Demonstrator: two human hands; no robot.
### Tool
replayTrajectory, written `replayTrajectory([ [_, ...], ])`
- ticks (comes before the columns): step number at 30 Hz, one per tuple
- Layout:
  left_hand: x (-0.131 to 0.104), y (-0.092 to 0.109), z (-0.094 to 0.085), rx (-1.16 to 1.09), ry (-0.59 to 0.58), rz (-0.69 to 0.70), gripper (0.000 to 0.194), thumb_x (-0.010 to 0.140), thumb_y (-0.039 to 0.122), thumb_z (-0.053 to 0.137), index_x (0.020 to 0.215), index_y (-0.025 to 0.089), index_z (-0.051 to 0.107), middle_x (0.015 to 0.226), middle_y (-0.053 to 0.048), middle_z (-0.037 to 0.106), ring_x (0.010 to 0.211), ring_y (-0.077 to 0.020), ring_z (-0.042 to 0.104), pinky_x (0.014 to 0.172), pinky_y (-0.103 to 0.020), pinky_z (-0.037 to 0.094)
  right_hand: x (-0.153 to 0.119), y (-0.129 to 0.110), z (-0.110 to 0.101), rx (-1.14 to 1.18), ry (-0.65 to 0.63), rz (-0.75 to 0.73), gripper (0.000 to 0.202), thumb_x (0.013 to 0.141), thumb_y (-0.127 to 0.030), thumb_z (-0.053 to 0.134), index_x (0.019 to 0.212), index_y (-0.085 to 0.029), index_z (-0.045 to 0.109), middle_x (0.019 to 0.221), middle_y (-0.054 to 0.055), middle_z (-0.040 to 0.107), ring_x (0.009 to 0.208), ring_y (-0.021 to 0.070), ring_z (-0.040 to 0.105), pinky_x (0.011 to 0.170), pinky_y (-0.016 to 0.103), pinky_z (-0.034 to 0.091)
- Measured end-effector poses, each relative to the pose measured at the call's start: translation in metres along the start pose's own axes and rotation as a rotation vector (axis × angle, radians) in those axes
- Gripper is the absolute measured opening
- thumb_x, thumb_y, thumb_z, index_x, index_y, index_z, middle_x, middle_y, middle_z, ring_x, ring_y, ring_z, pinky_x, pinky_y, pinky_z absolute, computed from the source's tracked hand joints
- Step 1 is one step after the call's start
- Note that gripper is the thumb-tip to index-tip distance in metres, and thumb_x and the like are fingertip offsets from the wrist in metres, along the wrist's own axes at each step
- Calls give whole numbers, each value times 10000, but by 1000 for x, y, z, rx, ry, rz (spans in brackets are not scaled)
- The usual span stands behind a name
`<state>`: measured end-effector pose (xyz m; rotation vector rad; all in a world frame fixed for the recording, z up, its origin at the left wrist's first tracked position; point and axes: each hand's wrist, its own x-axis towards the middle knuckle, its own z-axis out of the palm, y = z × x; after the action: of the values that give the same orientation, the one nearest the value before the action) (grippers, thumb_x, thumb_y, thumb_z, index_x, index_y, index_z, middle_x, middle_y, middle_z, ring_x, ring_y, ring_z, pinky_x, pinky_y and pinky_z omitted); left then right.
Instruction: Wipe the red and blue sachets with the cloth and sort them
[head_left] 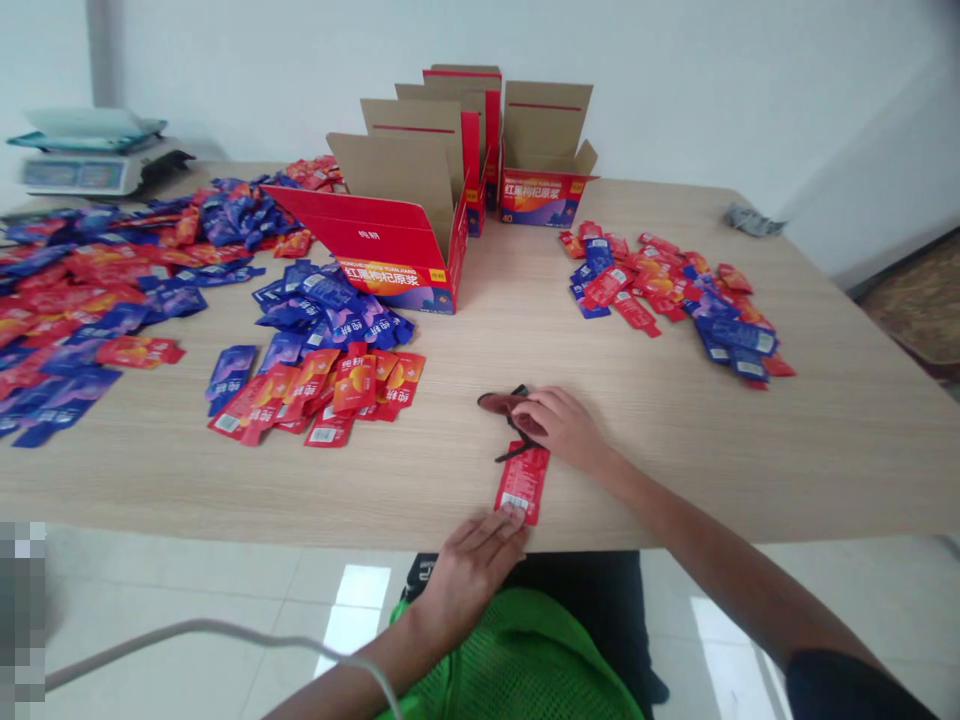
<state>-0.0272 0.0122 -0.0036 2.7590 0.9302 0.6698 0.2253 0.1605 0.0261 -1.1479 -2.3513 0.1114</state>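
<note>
Pale wall [697, 100] backed a light wood-grain bench [712, 430], on which a single red sachet [525, 475] lay close to the near edge, between the person's two hands. Its long axis ran away from the body, the far end leaning slightly to the right, and its printed, barcoded side faced up.

The left hand [480, 555] was the nearer: it reached the sachet's near end with fingers extended and close together, fingertips resting on the barcode, palm down and gripping nothing. From that hand, the sachet stretched forward and a little to the right. The right hand [561, 428] stood just beyond the far end, to its right, with fingers curled and apparently pinching what looked like brown-lensed sunglasses [495, 403]. From there, the sachet lay back toward the body and slightly left. One dark temple of the sunglasses crossed the sachet's far end in view; whether it touched could not be told.

Well apart, a pile of red and purple sachets [355, 380] lay left of the hands, before an open red carton [367, 232]; another mixed pile [660, 280] lay forward and right.
</note>
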Motion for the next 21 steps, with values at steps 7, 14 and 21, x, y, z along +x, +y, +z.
replayTrajectory([
  [7, 1, 0, 3, -17, 48, -12, 305, 1100, 261, 528, 1381, 204, 632, 1320, -67, 738, 1248, -214, 688, 1054, -371, 546, -2, -43, -31, 184, 351, 163, 219, 976, -251, 675, 1192, -288, 683, 1169, 73, 669, 1098, 236, 653, 965, 397, 567],
  [14, -2, 3, 6, -122, 68, -69, 211, 1080, 229, 540, 1103, 229, 750, 937, -27, 798, 922, -210, 765, 895, -357, 596, -51, -97, 0, 270, 15, -65, 116, 1004, -263, 635, 1109, -273, 683, 1055, 44, 705, 1057, 217, 654, 995, 398, 578],
  [21, 4, 1, 0, -24, 41, -1, 303, 1100, 242, 523, 1374, 183, 639, 1328, -75, 733, 1257, -216, 682, 1030, -359, 557, -24, -42, 13, 140, 41, -46, 157, 987, -252, 663, 1141, -264, 690, 1100, 54, 694, 1098, 227, 623, 1036, 414, 542],
])
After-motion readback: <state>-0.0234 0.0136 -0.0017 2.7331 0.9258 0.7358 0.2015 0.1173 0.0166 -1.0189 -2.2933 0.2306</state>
